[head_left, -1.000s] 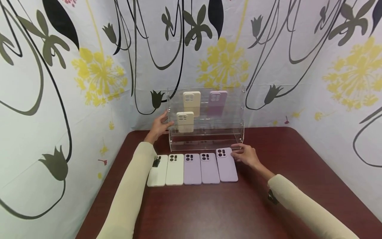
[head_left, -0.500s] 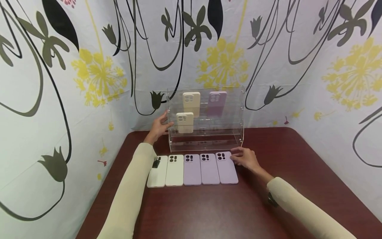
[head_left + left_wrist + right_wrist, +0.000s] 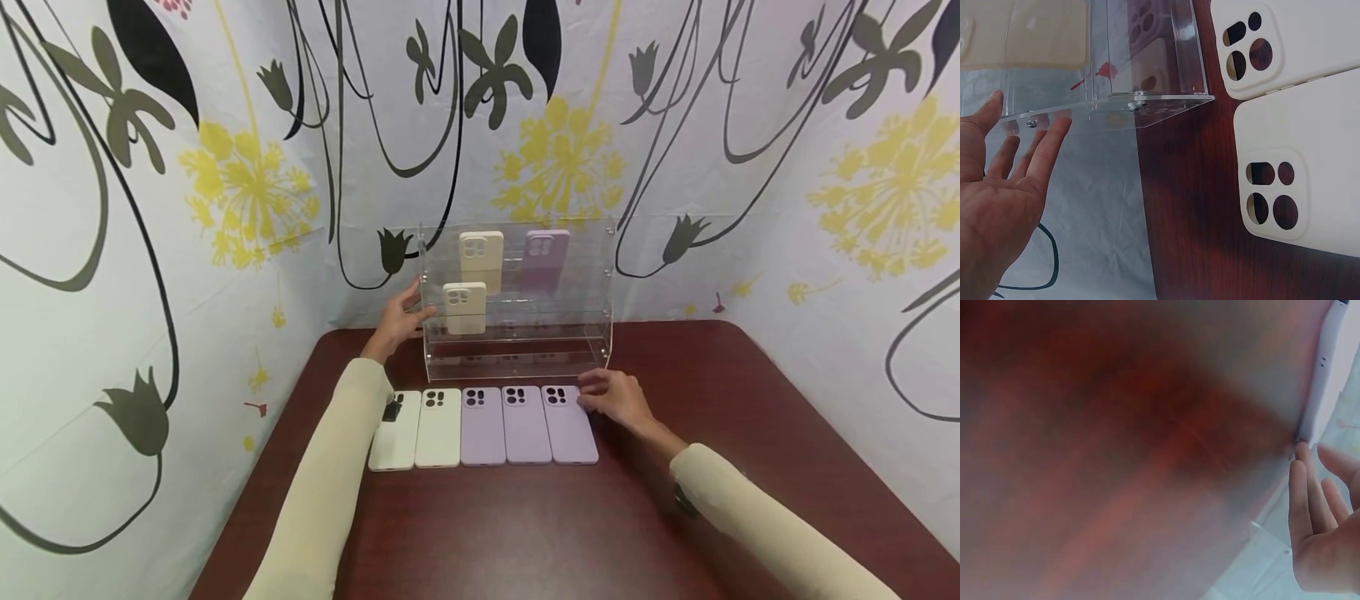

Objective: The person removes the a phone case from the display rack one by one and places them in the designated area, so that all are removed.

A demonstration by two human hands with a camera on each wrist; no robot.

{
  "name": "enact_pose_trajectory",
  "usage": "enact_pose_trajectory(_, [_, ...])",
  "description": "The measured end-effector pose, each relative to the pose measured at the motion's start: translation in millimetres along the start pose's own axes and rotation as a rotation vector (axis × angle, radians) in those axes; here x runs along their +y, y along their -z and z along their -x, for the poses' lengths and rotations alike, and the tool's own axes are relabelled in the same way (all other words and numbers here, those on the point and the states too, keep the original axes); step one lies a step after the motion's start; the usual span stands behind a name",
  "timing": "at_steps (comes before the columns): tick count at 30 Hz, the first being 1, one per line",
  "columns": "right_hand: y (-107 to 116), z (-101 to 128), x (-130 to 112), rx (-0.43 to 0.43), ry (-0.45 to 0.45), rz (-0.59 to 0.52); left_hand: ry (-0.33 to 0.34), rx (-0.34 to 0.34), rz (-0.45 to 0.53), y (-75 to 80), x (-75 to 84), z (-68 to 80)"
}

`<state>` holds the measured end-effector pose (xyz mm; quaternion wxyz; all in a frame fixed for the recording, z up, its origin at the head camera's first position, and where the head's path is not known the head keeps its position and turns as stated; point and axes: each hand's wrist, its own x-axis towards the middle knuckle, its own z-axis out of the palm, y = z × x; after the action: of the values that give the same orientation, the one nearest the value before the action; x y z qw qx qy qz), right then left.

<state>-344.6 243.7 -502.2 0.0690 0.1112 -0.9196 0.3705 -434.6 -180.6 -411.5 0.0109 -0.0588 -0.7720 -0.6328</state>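
Observation:
A clear acrylic rack point(image 3: 592, 333) stands at the table's back with two cream cases point(image 3: 480, 250) point(image 3: 464, 307) and one purple case point(image 3: 546, 250) on its shelves. My left hand point(image 3: 401, 317) point(image 3: 1004, 181) lies flat with straight fingers against the rack's left side panel point(image 3: 1104, 112). In front of the rack five cases lie in a row: two cream point(image 3: 438, 427) point(image 3: 1300, 169), then three purple. My right hand point(image 3: 609, 398) point(image 3: 1322, 512) touches the right edge of the rightmost purple case point(image 3: 568, 423) point(image 3: 1329, 369) with straight fingertips.
The dark red table point(image 3: 525, 533) sits in a corner between flower-patterned fabric walls point(image 3: 150, 208). Bare tabletop stretches in front of the row of cases and to the rack's right.
The rightmost purple case, tilted before, now lies straight in line with the row. My right hand shifted slightly left against it. The left hand has not moved.

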Motion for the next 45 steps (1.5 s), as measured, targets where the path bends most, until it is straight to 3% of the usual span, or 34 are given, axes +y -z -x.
enact_pose_trajectory(5, [3.9,-15.4,-17.3,0.048,0.099,0.094,-0.008,-0.007,0.008,4.7,0.0,1.6])
enact_pose_trajectory(14, [5.0,-46.0,-53.0,0.067,0.14,0.079,-0.01,0.003,-0.018,5.1,-3.2,4.0])
enact_pose_trajectory(26, [-5.0,-79.0,-101.5,0.099,0.251,-0.014,-0.018,0.003,-0.012,2.2,-2.3,1.3])
enact_pose_trajectory(34, [-7.9,-99.9,-125.3,0.076,0.257,-0.116,-0.024,0.009,-0.012,-1.8,-3.2,1.9])
enact_pose_trajectory(45, [-18.2,-126.2,-166.3,0.071,0.309,-0.159,-0.013,0.007,-0.005,1.9,-2.5,1.2])
